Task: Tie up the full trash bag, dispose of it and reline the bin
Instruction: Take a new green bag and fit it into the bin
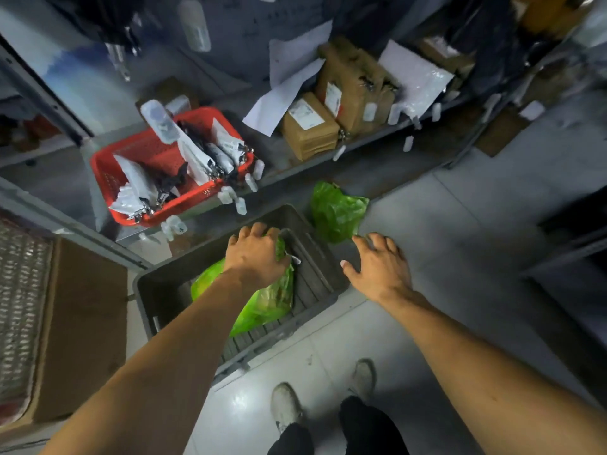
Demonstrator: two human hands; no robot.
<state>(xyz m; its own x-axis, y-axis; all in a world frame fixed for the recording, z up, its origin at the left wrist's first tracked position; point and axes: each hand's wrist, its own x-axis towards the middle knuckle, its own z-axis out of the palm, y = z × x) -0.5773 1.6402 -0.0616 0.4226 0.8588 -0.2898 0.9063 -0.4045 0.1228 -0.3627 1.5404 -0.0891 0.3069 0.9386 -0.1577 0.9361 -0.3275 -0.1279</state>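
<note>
Red basket [144, 178] and boxes [310, 126] behind grey bin [315, 257].

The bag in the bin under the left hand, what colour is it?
Bright translucent green bag, seen in the head view.

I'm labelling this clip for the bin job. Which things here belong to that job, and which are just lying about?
Part of the job:
- grey bin
- green bag in the bin
- second green bag on the floor
- left hand, gripping the bag in the bin
- right hand, open over the bin's rim

Just lying about:
- red basket
- brown parcels
- cardboard box
</note>
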